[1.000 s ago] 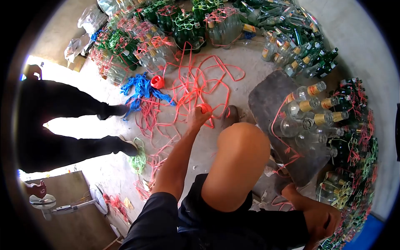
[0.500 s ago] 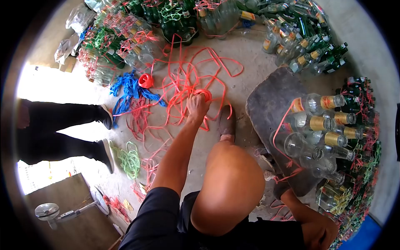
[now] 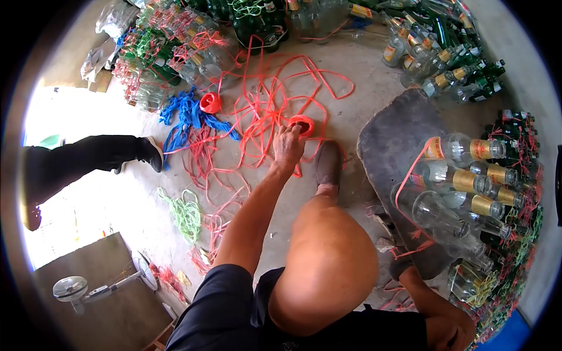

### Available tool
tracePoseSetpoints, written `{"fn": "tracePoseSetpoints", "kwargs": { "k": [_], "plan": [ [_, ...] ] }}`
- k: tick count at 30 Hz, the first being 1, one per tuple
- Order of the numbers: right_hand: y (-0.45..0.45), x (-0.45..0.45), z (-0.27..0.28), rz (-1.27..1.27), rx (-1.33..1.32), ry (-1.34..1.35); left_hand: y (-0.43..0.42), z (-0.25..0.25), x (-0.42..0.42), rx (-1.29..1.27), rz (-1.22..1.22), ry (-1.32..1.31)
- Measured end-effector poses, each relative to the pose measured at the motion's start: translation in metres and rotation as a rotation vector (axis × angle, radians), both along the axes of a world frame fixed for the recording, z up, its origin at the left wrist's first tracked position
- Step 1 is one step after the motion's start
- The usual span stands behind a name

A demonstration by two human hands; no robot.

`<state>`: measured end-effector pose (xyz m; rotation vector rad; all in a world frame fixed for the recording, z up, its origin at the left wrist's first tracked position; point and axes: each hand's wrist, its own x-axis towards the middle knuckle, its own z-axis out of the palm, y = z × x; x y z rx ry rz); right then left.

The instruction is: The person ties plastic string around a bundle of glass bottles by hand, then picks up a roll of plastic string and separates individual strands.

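Observation:
My left hand [image 3: 288, 145] reaches down to the floor with its fingers closed on the near left edge of a red twine roll [image 3: 305, 126]. Loops of loose red twine [image 3: 263, 117] spread over the floor beside it. A second red roll [image 3: 210, 103] lies further left, next to blue strips [image 3: 190, 117]. On my right, clear glass bottles [image 3: 462, 181] with gold or orange neck labels lean together over a dark board [image 3: 386, 140], and a red strand loops beside them. My right hand does not show.
Tied bottle bundles [image 3: 175, 52] stand at the back left. Loose bottles [image 3: 445, 64] lie at the back right, more bundles along the right wall. Green twine [image 3: 184, 215] is on the floor. Another person's leg [image 3: 99, 155] is at the left, above a fan [image 3: 73, 288].
The red roll now shows its hollow side beside my left hand, which stays on it. The view has shifted slightly. The other person's legs have changed position at the left.

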<state>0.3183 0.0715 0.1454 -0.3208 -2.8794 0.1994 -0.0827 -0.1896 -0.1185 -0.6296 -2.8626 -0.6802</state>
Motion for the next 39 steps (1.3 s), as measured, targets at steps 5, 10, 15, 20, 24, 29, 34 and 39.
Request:
{"fn": "tracePoseSetpoints", "kwargs": {
  "k": [5, 10, 15, 20, 24, 29, 34, 39],
  "plan": [
    [-0.005, -0.008, -0.006, 0.025, -0.004, -0.003, -0.026, 0.018, 0.014, 0.148, 0.124, -0.045],
    [-0.008, -0.015, -0.009, 0.034, -0.005, -0.011, -0.084, 0.001, 0.010, 0.095, 0.373, -0.135],
    [-0.009, -0.020, -0.015, 0.039, -0.006, -0.033, -0.119, -0.016, -0.006, 0.012, 0.374, -0.222],
    [-0.012, -0.026, -0.022, 0.048, -0.002, -0.042, -0.119, -0.034, -0.023, -0.128, 0.291, -0.339],
    [-0.011, -0.031, -0.020, 0.051, -0.002, -0.038, -0.120, -0.046, -0.032, -0.165, 0.244, -0.424],
    [-0.012, -0.035, -0.021, 0.054, -0.008, -0.035, -0.116, -0.047, -0.032, -0.061, 0.250, -0.442],
    [-0.013, -0.033, -0.020, 0.065, -0.012, -0.030, -0.106, -0.030, -0.032, 0.335, 0.181, -0.552],
    [-0.019, -0.033, -0.020, 0.072, -0.005, -0.012, -0.066, 0.031, -0.023, 0.819, 0.143, -0.773]
  ]
}}
